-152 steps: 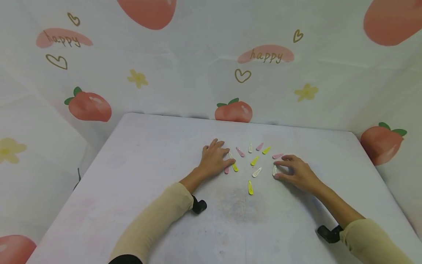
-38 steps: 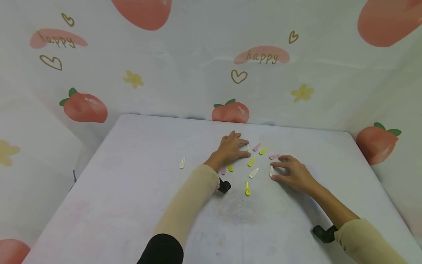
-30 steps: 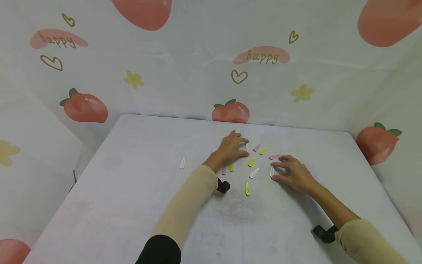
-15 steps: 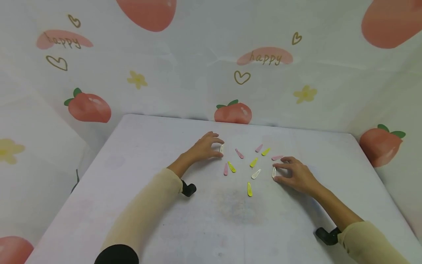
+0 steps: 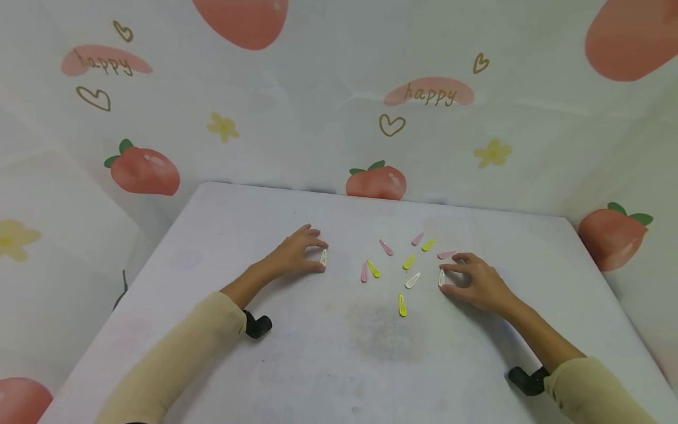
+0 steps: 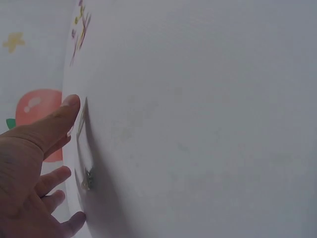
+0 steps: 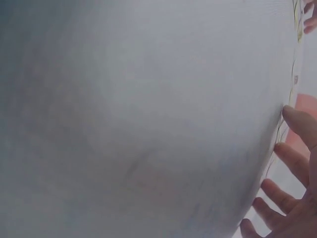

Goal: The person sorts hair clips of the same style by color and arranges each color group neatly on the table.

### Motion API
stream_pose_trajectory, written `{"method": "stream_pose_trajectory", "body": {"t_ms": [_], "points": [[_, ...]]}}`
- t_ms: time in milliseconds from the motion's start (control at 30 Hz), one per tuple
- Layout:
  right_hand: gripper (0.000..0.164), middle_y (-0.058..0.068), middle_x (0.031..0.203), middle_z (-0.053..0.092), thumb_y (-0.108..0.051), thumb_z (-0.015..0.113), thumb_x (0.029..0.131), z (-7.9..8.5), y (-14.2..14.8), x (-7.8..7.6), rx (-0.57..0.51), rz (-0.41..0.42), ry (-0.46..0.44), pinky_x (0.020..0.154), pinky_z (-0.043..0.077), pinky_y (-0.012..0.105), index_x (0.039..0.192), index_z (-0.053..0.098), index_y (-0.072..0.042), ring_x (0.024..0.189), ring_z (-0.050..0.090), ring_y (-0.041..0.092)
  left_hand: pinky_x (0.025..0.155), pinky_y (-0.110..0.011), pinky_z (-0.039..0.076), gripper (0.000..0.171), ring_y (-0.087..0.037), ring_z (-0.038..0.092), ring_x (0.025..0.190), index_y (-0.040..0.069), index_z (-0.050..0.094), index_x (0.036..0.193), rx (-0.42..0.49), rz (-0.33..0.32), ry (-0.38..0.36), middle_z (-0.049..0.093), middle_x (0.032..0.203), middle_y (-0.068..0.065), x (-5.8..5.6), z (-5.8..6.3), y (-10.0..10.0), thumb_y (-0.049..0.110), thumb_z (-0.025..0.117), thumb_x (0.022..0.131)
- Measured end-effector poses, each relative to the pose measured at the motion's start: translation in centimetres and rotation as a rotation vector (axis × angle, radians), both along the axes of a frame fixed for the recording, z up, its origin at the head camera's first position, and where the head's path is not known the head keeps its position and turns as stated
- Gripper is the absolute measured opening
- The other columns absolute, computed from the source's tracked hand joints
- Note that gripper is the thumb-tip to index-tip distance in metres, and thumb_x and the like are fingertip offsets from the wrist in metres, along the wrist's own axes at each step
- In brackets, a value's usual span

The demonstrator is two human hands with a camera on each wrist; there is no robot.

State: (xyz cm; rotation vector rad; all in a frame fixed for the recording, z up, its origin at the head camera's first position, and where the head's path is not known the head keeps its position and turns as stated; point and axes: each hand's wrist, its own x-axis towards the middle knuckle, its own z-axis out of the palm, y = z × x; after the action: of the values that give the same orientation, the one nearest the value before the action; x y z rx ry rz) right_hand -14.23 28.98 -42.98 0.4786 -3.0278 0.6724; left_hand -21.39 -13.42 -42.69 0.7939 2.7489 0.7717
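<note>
Fingers of the left hand [image 5: 290,254], just a bit apart, pinch one white hair clip [image 5: 323,257] away from the bunch; the right hand [image 5: 475,282] pinches another white clip [image 5: 442,277] likewise. Pink clips [image 5: 386,247] and yellow clips [image 5: 402,305] lie mixed, so lots seems left. Only the left wrist camera shows a small blurry thing [image 6: 88,178] by the left hand

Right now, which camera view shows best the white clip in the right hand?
The head view: the white clip in the right hand shows its outline. Right wrist: only a thin sliver. Left wrist: I cannot distinguish it.
</note>
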Motion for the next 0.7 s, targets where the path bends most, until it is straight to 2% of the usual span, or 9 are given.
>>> {"method": "stream_pose_trajectory", "body": {"t_ms": [267, 500, 700], "points": [[0.047, 0.027, 0.129, 0.056, -0.026, 0.083, 0.08, 0.0, 0.1, 0.1, -0.01, 0.005, 0.013, 0.095, 0.039, 0.068, 0.119, 0.072, -0.003, 0.121, 0.05, 0.049, 0.113, -0.063, 0.023, 0.053, -0.044, 0.021, 0.147, 0.006, 0.069, 0.125, 0.024, -0.015, 0.015, 0.047, 0.147, -0.023, 1.0, 0.0, -1.2, 0.03, 0.084, 0.08], [0.047, 0.028, 0.129, 0.056, -0.028, 0.083, 0.08, 0.0, 0.1, 0.1, -0.012, 0.008, 0.01, 0.094, 0.039, 0.069, 0.119, 0.072, -0.004, 0.121, 0.05, 0.048, 0.113, -0.064, 0.022, 0.053, -0.043, 0.021, 0.147, 0.007, 0.069, 0.126, 0.029, -0.001, 0.004, 0.047, 0.147, -0.022, 1.1, -0.1, -1.4, 0.029, 0.084, 0.08], [0.047, 0.027, 0.129, 0.056, -0.029, 0.083, 0.08, 0.0, 0.1, 0.0, -0.017, 0.01, 0.01, 0.094, 0.04, 0.067, 0.119, 0.072, -0.005, 0.121, 0.051, 0.048, 0.111, -0.067, 0.023, 0.055, -0.045, 0.021, 0.147, 0.008, 0.069, 0.126, 0.015, -0.015, 0.001, 0.046, 0.147, -0.023, 1.0, 0.1, -1.5, 0.031, 0.084, 0.079]]}}
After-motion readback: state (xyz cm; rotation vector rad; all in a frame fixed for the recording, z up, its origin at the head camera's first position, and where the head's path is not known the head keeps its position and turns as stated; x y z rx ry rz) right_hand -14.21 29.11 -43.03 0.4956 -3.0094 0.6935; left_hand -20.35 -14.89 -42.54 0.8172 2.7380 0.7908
